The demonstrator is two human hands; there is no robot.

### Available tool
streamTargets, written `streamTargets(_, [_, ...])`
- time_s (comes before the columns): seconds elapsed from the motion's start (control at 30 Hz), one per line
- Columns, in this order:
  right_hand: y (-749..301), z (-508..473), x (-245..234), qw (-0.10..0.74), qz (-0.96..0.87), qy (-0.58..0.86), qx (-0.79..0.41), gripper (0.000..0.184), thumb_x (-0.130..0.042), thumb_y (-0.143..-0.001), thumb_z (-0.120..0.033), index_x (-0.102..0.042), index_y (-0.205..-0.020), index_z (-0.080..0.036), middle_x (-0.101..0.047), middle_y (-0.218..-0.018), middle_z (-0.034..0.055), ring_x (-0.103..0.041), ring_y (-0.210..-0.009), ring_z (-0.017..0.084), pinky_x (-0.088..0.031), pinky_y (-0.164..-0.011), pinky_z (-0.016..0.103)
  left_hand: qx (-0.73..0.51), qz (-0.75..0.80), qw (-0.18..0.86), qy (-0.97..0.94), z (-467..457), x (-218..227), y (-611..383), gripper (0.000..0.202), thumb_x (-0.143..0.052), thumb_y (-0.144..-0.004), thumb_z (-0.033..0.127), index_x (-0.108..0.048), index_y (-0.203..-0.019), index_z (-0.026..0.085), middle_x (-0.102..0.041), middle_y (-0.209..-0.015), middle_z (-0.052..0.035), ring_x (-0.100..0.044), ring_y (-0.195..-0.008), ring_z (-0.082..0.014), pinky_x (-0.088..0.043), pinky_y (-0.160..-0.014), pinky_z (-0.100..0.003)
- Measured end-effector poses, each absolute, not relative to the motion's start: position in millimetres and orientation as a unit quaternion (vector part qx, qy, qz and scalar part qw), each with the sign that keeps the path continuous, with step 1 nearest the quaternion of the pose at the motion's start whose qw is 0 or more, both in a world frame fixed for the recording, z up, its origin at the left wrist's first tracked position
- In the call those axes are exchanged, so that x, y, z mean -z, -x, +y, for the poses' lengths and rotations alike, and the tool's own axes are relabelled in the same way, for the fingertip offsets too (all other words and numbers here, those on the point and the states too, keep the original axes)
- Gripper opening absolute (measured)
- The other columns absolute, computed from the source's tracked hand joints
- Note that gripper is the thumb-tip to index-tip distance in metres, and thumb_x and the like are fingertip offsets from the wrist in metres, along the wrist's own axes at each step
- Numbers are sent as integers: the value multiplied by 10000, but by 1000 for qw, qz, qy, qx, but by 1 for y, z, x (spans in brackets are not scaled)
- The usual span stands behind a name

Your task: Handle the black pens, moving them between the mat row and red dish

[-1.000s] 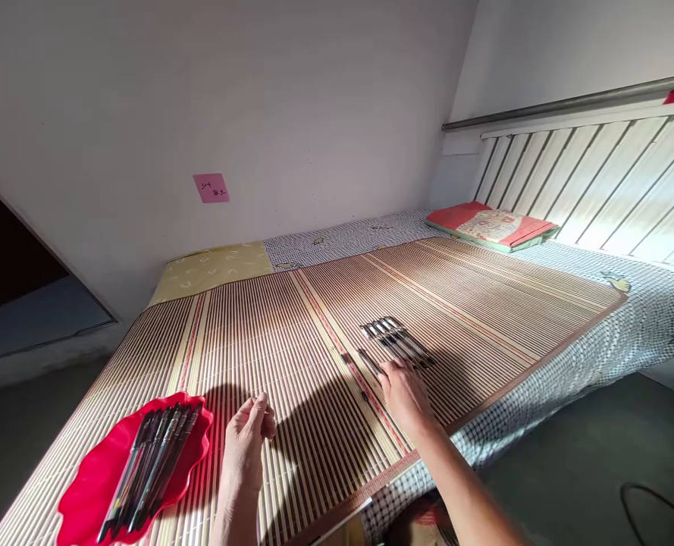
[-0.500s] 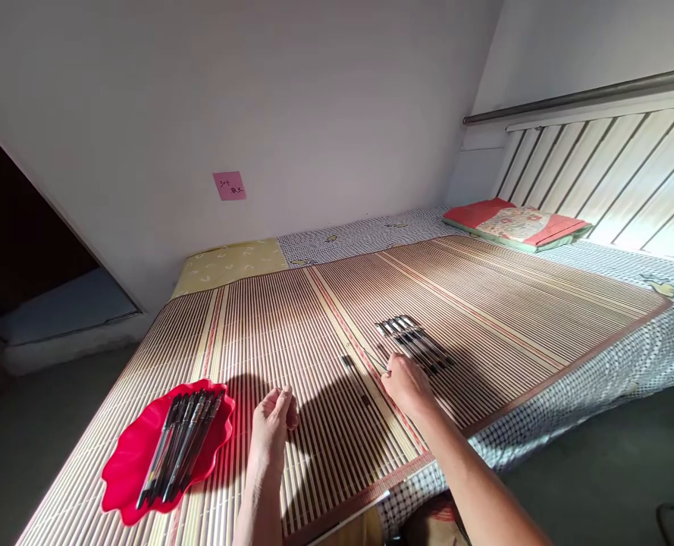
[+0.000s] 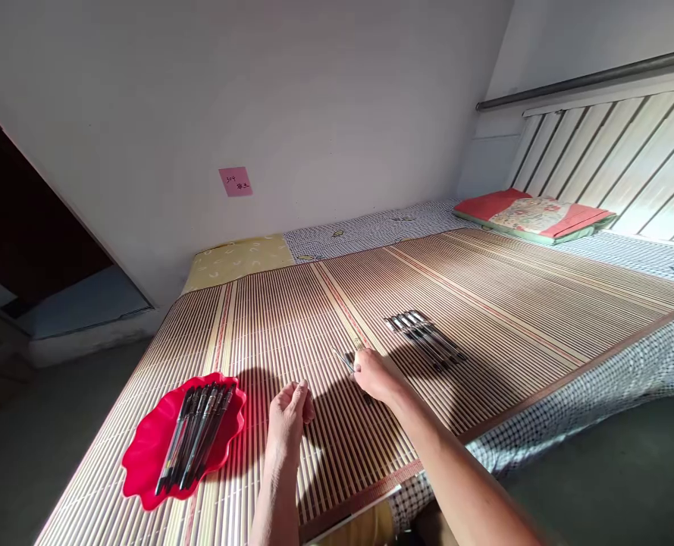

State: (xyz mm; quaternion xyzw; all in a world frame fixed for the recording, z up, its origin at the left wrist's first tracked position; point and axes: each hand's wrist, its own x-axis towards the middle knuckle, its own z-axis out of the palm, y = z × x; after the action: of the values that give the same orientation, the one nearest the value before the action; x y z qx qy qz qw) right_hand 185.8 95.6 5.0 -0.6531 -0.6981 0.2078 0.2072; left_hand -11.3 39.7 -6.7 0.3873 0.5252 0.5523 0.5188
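Note:
My right hand (image 3: 372, 373) is closed low over the mat, its fingertips pinching a slim pen-like piece (image 3: 341, 358) whose pale tip points up and left. A small dark piece lies by the fingertips, partly hidden. To the right, several black pens (image 3: 424, 339) lie side by side in a row. My left hand (image 3: 289, 409) rests near the mat with fingers curled together; what they hold, if anything, is hidden. Left of it, a red scalloped plate (image 3: 143, 447) carries a bundle of black pens (image 3: 197, 436).
A striped bamboo mat (image 3: 274, 318) covers the bed over a checked sheet (image 3: 649, 364). Folded red and floral bedding (image 3: 535, 212) lies by the white slatted headboard (image 3: 603, 155). A pink note (image 3: 235, 181) sticks to the wall.
My right hand has moved left, away from the row of pens, toward the small dark piece on the mat. My left hand keeps its curled pose. The view has shifted slightly.

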Motion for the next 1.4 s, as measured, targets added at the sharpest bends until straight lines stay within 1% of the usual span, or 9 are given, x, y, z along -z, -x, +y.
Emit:
streamTargets(0.23, [-171,93,-16,192,-695,653,-230,164,-628,-798,-12,-619,-755,-170,-695,-753,60,-631,-644,161,-371,-551,254,-556,527,528,-366,41,12,9,527,-841,-648,650,-628,-670,169,-632,-612,-18,-555,-535,-125,-406,-528,-236])
streamTargets(0.37, [-162,91,-7,318,-685,539,-373,102,-687,-777,-178,-611,-709,-180,-654,-683,-2,-616,-648,145,-418,-572,232,-548,498,582,-336,35,3,4,565,-866,-654,618,-740,-953,155,-752,-960,-124,-706,-839,-222,-542,-699,-308])
streamTargets(0.47, [-151,90,4,397,-623,446,-506,82,-683,-764,-244,-635,-751,-178,-651,-672,-10,-618,-610,142,-459,-561,239,-530,451,644,-318,29,-2,-2,553,-854,-701,596,-722,-1042,180,-733,-1086,-126,-698,-797,-205,-548,-672,-323])
streamTargets(0.57, [-143,91,11,417,-595,405,-555,159,-701,-767,-318,-609,-745,-191,-617,-624,-32,-590,-522,133,-457,-519,247,-519,433,652,-345,27,1,-8,474,-815,-762,589,-689,-938,167,-727,-919,-73,-528,-533,-81,-393,-506,-223])
streamTargets(0.7, [-145,90,9,419,-618,404,-528,209,-703,-788,-351,-596,-706,-191,-600,-602,-38,-588,-533,126,-455,-560,248,-540,436,617,-371,30,9,-12,483,-821,-741,602,-626,-823,168,-663,-704,0,-342,-445,-32,-223,-462,-198])
streamTargets(0.87, [-153,90,0,424,-635,401,-506,277,-758,-792,-415,-664,-720,-164,-646,-687,-11,-586,-647,126,-449,-640,244,-553,461,591,-364,31,8,-15,498,-871,-665,591,-621,-762,172,-624,-665,8,-373,-490,-57,-291,-490,-209])
streamTargets(1.13, [-169,92,-9,421,-605,402,-543,424,-825,-746,-559,-657,-757,-169,-632,-701,-12,-538,-599,114,-431,-571,243,-561,432,637,-307,29,1,-21,466,-941,-603,455,-594,-750,180,-573,-682,28,-338,-517,-42,-290,-498,-190])
streamTargets(1.27, [-185,95,-18,495,-530,417,-548,482,-733,-813,-643,-695,-859,-165,-706,-846,55,-567,-591,113,-413,-490,229,-553,435,632,-325,28,7,-22,494,-943,-607,464,-564,-742,178,-567,-672,33,-330,-510,-32,-274,-493,-180])
streamTargets(1.4, [-190,97,-22,540,-499,399,-548,432,-760,-802,-586,-736,-874,-160,-714,-864,61,-590,-618,112,-409,-490,218,-536,438,626,-358,28,12,-24,488,-930,-637,495,-585,-756,171,-526,-642,46,-340,-513,-37,-245,-485,-180])
